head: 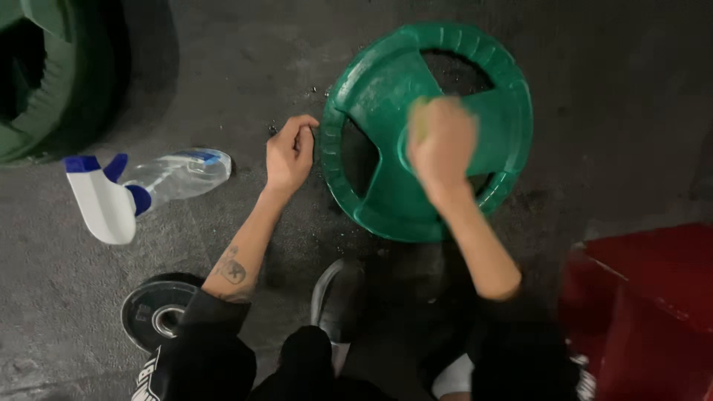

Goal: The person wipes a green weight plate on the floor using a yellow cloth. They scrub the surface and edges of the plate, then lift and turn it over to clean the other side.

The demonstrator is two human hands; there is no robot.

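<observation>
Right hand [440,141]: blurred over the middle of the plate [386,96], fingers curled shut on a small yellow-green pad [419,119]; pressed down, likely for scrubbing force.
Left hand [290,154]: at the plate's left rim, fingers bent in a narrow pinch against the edge, holding nothing else; apparently there to stop the disc sliding.
Plate: green weight disc, flat on the floor [245,67] ahead of the knees, between the hands; round, ribbed rim, three cut-out grip openings, smooth hard coating with a dull sheen. Flat position keeps the whole face within reach.
Pad: soft-looking, mostly hidden in the fist; kind hard to tell through blur.
Bottle [160,182]: clear plastic sprayer on its side, white and blue trigger head, near the left hand; close by for an easy grab.
Small plate [156,315]: dark metal disc with centre hole, flat beside the left sleeve.
Stack [44,74]: more green discs at top left, well apart.
Red block [646,304]: smooth, boxy, at lower right.
Floor: dark grey, rough, speckled with wet spots near the rim.
Shoe [338,297]: dark, planted just below the plate.
</observation>
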